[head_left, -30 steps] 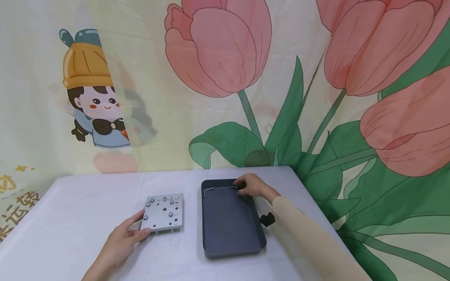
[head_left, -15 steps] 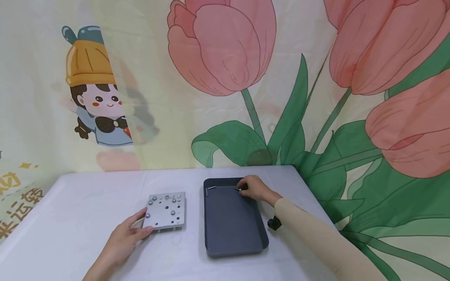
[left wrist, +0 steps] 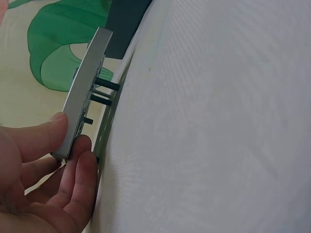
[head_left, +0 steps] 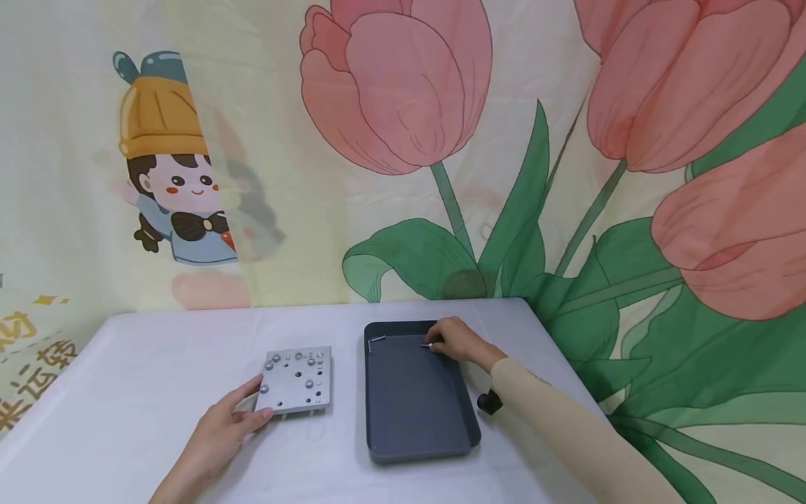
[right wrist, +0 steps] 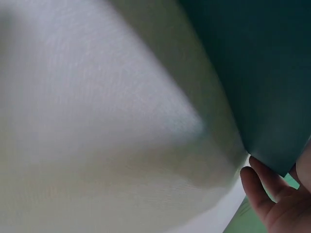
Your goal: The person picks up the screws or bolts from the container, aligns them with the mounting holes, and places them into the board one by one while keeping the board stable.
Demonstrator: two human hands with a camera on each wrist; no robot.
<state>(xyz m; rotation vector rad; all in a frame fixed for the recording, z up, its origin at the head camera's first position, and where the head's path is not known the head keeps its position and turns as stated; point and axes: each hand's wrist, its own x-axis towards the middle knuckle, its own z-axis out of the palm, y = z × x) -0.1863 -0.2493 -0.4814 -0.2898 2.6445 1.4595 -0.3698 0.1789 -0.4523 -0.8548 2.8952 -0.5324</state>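
My left hand [head_left: 220, 427] grips a square silver metal plate [head_left: 286, 392] by its near left corner, thumb on top. Bolt heads and holes dot the plate's upper face. In the left wrist view the plate [left wrist: 90, 92] stands edge-on, with dark bolt shanks [left wrist: 107, 83] sticking out below. At the far right corner of a dark grey tray [head_left: 415, 406], my right hand [head_left: 456, 339] pinches a small silver screw [head_left: 426, 345] at its fingertips. The right wrist view shows fingers [right wrist: 260, 194] below the tray's outer wall [right wrist: 262, 97]; the screw is hidden there.
Small silver screws [head_left: 377, 339] lie in the tray's far left corner. The tray stands on a white-covered table [head_left: 126, 392], to the right of the plate. A printed cloth [head_left: 283, 210] with tulips hangs behind the table's far edge.
My right hand has drawn slightly toward me and to the right inside the tray, the small screw at its fingertips. The left hand and the plate stay as they were.
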